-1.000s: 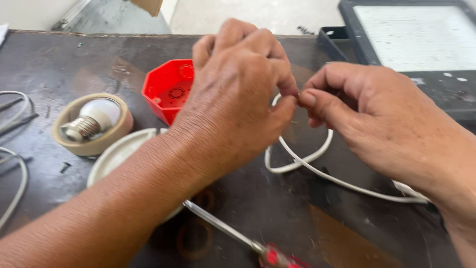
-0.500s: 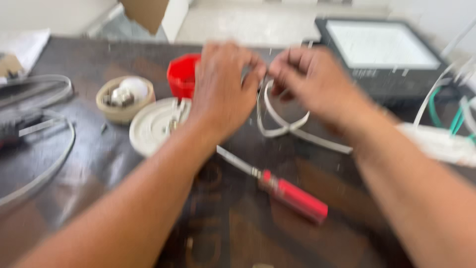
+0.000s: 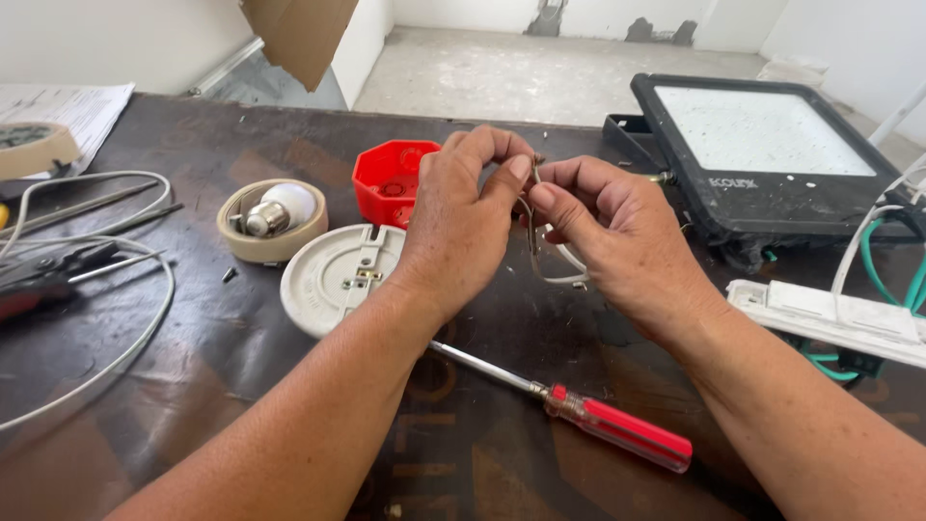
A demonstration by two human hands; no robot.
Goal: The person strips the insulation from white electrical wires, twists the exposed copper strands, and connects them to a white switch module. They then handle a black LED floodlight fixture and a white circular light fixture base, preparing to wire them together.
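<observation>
A dark, worn tabletop point(image 3: 193, 386) is seen from above, and at its far right edge a black floodlight panel point(image 3: 762, 154) with a pale face is propped. Below it a white terminal strip point(image 3: 830, 314) with white and green leads is laid, well apart from the hands. Along the left side a long white cable point(image 3: 145, 328) is looped around pliers point(image 3: 48, 270). Nearer the middle a round white ceiling base point(image 3: 333, 280) is placed, partly covered by the left wrist, with a red junction box point(image 3: 386, 178) just behind it and a roll of tape point(image 3: 272, 227) holding a light bulb point(image 3: 280, 207) to its left. A red-handled screwdriver point(image 3: 588, 415) is laid under the forearms. Above the table's centre the left hand point(image 3: 463, 217) and the right hand point(image 3: 608, 232) are brought together, fingertips meeting, and the bared end of a short white wire point(image 3: 555, 265) is pinched between the thumbs and forefingers of both; the rest of the wire is hung in a loop beneath them.
</observation>
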